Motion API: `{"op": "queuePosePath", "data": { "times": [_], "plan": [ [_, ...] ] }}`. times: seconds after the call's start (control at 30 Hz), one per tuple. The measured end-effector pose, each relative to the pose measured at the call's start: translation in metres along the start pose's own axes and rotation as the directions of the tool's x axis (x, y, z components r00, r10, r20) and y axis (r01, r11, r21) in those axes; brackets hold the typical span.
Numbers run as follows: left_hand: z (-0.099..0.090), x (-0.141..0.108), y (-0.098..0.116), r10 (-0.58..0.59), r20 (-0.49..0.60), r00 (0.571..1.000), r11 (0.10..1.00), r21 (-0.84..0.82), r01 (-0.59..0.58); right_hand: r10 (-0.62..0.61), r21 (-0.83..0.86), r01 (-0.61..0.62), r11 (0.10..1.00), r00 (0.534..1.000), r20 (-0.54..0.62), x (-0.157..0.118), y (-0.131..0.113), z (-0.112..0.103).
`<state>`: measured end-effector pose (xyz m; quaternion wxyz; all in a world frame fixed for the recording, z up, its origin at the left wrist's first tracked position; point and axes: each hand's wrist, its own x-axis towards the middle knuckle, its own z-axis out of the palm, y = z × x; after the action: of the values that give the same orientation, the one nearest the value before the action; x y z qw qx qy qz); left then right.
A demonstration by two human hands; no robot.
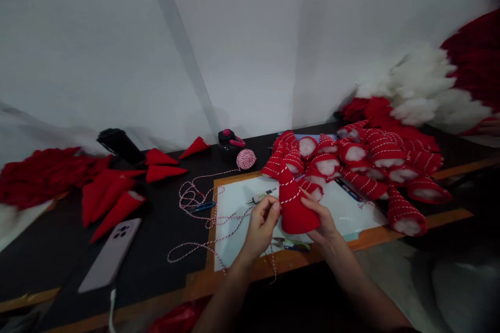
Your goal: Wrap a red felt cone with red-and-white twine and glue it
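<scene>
While the right hand [323, 220] grasps the red cone [300, 217] from its right side, thumb in front and the other fingers largely hidden, the left hand [261, 225] pinches the striped cord [290, 199] at the cone's left side, thumb and forefinger together. We locate the cone above the white sheet [238, 190], near the front edge of the bench [162, 213].

We judge the winding on this piece to be part complete: spaced turns of cord circle the upper portion, and the lower portion is bare down to the wide end. Towards the right end of the bench, we count the heaped cones [386, 150] as wound, most showing cord turns. Left of the sheet, we count the plain cones [117, 215] as unwound. The ball of cord [246, 159] rests towards the back edge.

We read the cone's long axis as steeply tilted: the narrow tip points up, leaning left and towards the back edge; the wide end faces down, towards the front edge.
</scene>
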<state>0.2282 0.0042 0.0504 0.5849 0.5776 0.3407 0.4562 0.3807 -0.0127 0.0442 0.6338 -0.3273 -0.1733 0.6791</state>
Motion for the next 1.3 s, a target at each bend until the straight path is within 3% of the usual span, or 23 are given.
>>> {"op": "queuePosePath", "data": {
  "times": [0.3,0.53,0.73,0.9,1.07,1.23,1.3],
  "plan": [
    [0.003,0.003,-0.005,-0.002,0.020,1.000,0.996,-0.086,0.003,-0.178,-0.196,0.194,0.961,0.979,0.096,-0.002,0.004,-0.003],
    [0.000,0.004,-0.005,-0.004,0.047,0.999,0.997,-0.076,0.007,-0.070,-0.070,0.072,0.995,0.997,0.032,0.001,-0.006,-0.011],
    [0.005,0.008,-0.008,0.026,0.048,0.999,0.999,-0.045,-0.024,-0.194,-0.247,0.181,0.952,0.981,-0.028,0.006,-0.004,-0.010],
    [0.008,0.008,-0.006,0.045,0.055,0.997,0.998,-0.047,-0.042,-0.137,-0.295,0.162,0.942,0.985,0.105,0.002,-0.008,-0.009],
    [0.006,0.004,-0.003,0.048,0.029,0.998,0.995,-0.092,-0.045,-0.154,-0.202,0.161,0.966,0.987,0.050,0.002,-0.009,-0.009],
    [0.004,0.003,-0.010,-0.003,0.004,1.000,0.997,-0.083,0.004,0.021,-0.072,-0.020,0.997,1.000,0.020,0.006,0.002,-0.014],
    [0.004,0.005,-0.013,-0.014,-0.004,1.000,0.997,-0.077,0.014,-0.001,-0.127,0.006,0.992,0.999,0.041,0.009,0.008,-0.015]
  ]
}}
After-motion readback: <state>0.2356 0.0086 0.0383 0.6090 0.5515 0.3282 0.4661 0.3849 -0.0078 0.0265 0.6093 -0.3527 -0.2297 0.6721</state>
